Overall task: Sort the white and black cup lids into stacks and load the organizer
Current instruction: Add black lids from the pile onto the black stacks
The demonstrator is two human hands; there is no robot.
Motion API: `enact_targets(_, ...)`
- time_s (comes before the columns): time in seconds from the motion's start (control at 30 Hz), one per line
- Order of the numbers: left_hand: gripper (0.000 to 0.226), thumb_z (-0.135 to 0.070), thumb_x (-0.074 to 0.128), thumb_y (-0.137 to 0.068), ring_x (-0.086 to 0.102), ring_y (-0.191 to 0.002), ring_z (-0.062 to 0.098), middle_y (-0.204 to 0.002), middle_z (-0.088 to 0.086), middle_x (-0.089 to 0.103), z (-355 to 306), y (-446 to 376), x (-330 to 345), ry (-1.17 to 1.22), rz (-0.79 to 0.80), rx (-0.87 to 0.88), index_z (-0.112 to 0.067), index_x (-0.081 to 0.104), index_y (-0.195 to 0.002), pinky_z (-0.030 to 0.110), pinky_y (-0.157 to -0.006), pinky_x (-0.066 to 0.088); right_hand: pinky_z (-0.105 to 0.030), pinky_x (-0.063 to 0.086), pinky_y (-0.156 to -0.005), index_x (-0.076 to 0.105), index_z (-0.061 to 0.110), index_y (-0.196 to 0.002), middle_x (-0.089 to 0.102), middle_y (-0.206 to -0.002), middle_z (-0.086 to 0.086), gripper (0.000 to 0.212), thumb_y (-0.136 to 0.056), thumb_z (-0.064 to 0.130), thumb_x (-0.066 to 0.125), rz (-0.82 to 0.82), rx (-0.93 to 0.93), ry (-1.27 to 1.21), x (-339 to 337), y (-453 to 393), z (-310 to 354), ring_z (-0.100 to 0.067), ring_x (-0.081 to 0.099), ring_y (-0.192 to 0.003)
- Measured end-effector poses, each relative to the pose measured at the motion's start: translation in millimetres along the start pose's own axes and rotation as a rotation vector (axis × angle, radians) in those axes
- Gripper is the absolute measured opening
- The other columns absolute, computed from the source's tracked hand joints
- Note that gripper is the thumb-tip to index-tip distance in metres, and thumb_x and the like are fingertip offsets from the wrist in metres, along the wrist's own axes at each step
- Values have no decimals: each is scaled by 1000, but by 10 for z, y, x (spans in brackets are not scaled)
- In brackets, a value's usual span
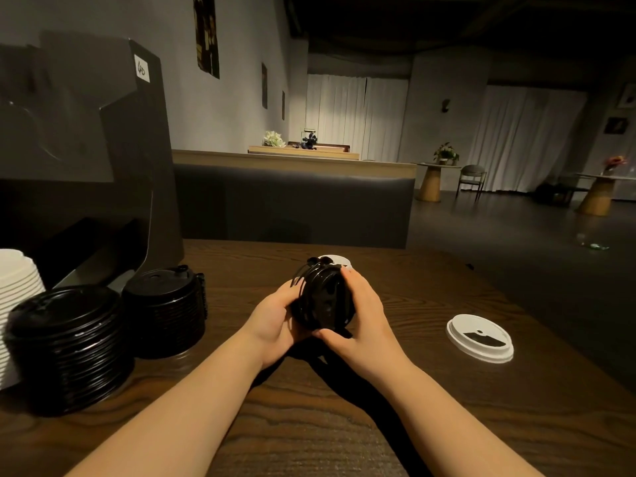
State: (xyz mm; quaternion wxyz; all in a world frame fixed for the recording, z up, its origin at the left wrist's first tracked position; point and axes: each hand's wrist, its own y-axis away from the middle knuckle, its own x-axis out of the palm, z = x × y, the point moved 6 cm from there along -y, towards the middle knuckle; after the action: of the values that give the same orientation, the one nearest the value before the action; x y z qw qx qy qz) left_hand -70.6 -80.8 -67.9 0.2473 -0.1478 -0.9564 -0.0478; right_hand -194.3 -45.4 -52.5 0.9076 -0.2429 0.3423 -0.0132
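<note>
Head view: both hands, left (pixel 275 316) and right (pixel 361 313), curl round a small bundle of black lids (pixel 325 301), held on edge above the dark wood-grain table (pixel 309 425). Two black stacks (pixel 69 346) stand left by the organizer (pixel 86 139); a white lid (pixel 480 337) lies right. Beyond: a grey bench (pixel 292 208), curtains, dim room.

Small black lid stack (pixel 325 301) on edge, above table.
</note>
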Motion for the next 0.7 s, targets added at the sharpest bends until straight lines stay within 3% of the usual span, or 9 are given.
enact_targets(0.2, 43, -47, 47, -86, 61, -111, 27, -112, 8, 70, 44, 13, 79, -38, 100, -35, -21, 63, -117, 42, -92, 48, -29, 20, -117, 19, 37, -145, 15, -154, 14, 88, -79, 16, 74, 17, 23, -43, -5, 18, -9, -3, 14, -141)
enact_targets(0.33, 46, -20, 66, -83, 61, -110, 27, -119, 7, 65, 77, -20, 9, -269, 98, -19, -23, 53, -128, 45, -92, 52, -27, 26, -114, 23, 36, -144, 20, -153, 15, 86, -79, 14, 75, 42, 48, -95, 19, 16, -56, 0, 20, -137)
enact_targets(0.43, 50, -17, 65, -86, 57, -115, 27, -125, 5, 60, 117, -101, -111, -380, 47, -21, -25, 49, -133, 52, -97, 48, -25, 31, -108, 27, 40, -140, 28, -148, 15, 78, -80, 20, 74, 78, 121, -242, 44, -8, -126, -7, 28, -136)
enact_targets(0.57, 46, -19, 66, -84, 57, -117, 28, -124, 5, 62, 156, -167, -189, -337, 5, -7, -23, 53, -129, 53, -101, 44, -39, 37, -108, 26, 30, -147, 36, -147, -1, 70, -89, 16, 63, -44, 405, -520, 16, -54, -341, -21, 37, -134)
enact_targets(0.63, 39, -17, 62, -88, 59, -114, 26, -120, 7, 63, 168, -162, -191, -347, -56, 18, -18, 53, -127, 48, -101, 45, -28, 47, -94, 38, 21, -141, 47, -139, -5, 55, -91, 17, 60, -41, 452, -446, 14, -66, -404, -18, 48, -121)
enact_targets(0.7, 39, -20, 59, -92, 60, -109, 21, -118, 7, 62, 150, -147, -178, -467, -147, 65, -12, 51, -129, 37, -95, 50, -15, 45, -73, 48, 17, -131, 55, -129, -4, 42, -91, 17, 60, -46, 451, -413, 24, -59, -418, -11, 53, -104)
